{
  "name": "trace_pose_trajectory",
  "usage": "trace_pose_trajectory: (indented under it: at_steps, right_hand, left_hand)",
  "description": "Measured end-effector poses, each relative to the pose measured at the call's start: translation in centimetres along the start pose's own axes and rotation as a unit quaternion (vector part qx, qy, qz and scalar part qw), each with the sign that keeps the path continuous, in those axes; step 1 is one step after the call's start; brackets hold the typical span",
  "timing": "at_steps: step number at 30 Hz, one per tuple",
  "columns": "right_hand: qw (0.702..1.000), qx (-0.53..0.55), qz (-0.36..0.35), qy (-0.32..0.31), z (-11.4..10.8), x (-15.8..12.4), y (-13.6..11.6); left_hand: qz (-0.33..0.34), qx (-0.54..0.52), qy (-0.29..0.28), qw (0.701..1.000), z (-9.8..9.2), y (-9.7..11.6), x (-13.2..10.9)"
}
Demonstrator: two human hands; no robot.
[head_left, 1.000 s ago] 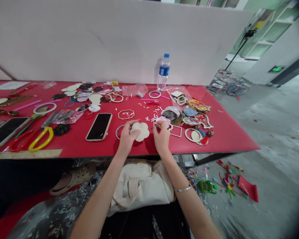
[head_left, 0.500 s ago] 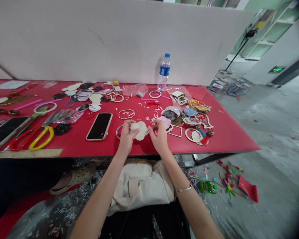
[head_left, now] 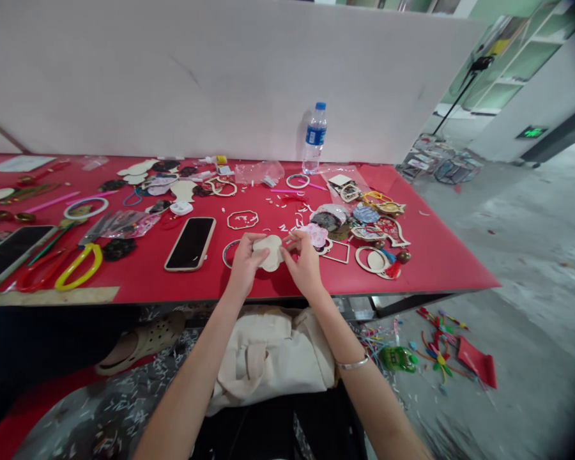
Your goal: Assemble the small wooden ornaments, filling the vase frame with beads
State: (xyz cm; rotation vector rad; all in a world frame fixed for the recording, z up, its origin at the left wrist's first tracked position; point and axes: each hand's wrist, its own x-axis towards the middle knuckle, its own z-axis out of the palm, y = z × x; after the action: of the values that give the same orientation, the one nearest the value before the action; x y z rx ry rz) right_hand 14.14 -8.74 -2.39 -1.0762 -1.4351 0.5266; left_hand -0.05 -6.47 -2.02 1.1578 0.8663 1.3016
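Over the red table's front edge, my left hand (head_left: pixel 245 259) grips a cream, flower-shaped flat piece (head_left: pixel 271 254) by its left side, thumb on its face. My right hand (head_left: pixel 303 257) is closed at the piece's right edge, thumb and fingers pinching there. Whether the piece has more than one layer I cannot make out. A ring (head_left: pixel 228 254) lies partly hidden behind my left hand. Just beyond my right hand are a pink flower-patterned piece (head_left: pixel 316 235) and a thin rectangular frame (head_left: pixel 336 252).
A phone (head_left: pixel 190 244) lies left of my hands, with yellow-handled scissors (head_left: pixel 80 267) farther left. A water bottle (head_left: pixel 315 140) stands by the white partition (head_left: pixel 220 76). Frames, fabric pieces and a tasselled ornament (head_left: pixel 397 263) are heaped on the right. A cream bag (head_left: pixel 268 358) rests below the table edge.
My right hand has shifted slightly left, and its fingers have come in against the flower-shaped piece's right edge. The left hand keeps its hold.
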Motion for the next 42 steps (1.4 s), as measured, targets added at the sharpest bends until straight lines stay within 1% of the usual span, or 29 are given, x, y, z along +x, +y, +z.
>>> trace_pose_trajectory:
  at_steps: [3,6,9,13,18,21,24,26,27,28,32,33,34,35,38,42]
  right_hand:
    - [1.000,0.001,0.013,0.022,-0.1,0.0,0.1]
    - [0.999,-0.026,0.013,0.043,-0.2,0.1,-0.1]
    - [0.996,-0.066,-0.015,0.058,-0.5,0.2,-0.7]
    - [0.985,-0.131,-0.069,0.084,-0.9,0.2,-1.6]
    - [0.987,-0.122,-0.099,0.046,-1.0,-0.4,-1.7]
    - [0.988,-0.103,-0.117,0.022,-0.9,-0.7,-1.7]
    - [0.986,-0.086,-0.141,-0.035,-0.8,-0.8,-2.0]
    - [0.984,-0.087,-0.145,-0.060,-0.7,-0.8,-2.1]
    - [0.985,-0.093,-0.136,-0.057,-0.7,-0.7,-2.1]
    - [0.987,-0.104,-0.120,-0.039,-0.6,-0.6,-2.1]
    - [0.988,-0.131,-0.028,0.079,-0.5,-0.1,-2.0]
    - [0.988,-0.125,-0.016,0.094,-0.6,0.0,-2.0]
    - [0.989,-0.116,-0.013,0.096,-0.6,0.0,-2.0]
    - [0.991,-0.104,-0.016,0.088,-0.6,0.1,-1.9]
    - [0.995,-0.075,-0.052,0.040,-0.6,0.0,-1.9]
    - [0.993,-0.071,-0.096,-0.014,-0.5,0.0,-1.9]
  left_hand:
    - [-0.014,0.016,0.003,1.000,0.1,0.0,0.0]
    - [-0.011,0.053,0.006,0.999,0.2,0.0,0.1]
    - [-0.009,0.078,0.005,0.997,0.1,-0.1,0.2]
    - [-0.002,0.138,-0.023,0.990,0.1,0.0,0.2]
    - [0.020,0.192,-0.023,0.981,0.3,0.5,-0.1]
    - [0.052,0.230,-0.007,0.972,0.6,0.9,-0.5]
    - [0.096,0.274,0.018,0.957,0.8,1.4,-1.0]
    - [0.109,0.294,0.004,0.950,1.0,1.7,-1.1]
    - [0.108,0.303,0.000,0.947,1.0,1.8,-1.1]
    - [0.106,0.311,0.000,0.944,1.0,1.8,-1.1]
    - [0.083,0.321,0.031,0.943,0.6,1.4,-0.6]
    - [0.078,0.317,0.037,0.944,0.5,1.3,-0.6]
    - [0.075,0.311,0.040,0.947,0.4,1.1,-0.5]
    - [0.075,0.303,0.042,0.949,0.4,1.0,-0.4]
    - [0.082,0.291,0.041,0.952,0.4,0.9,-0.5]
    - [0.084,0.304,0.030,0.949,0.6,1.0,-0.7]
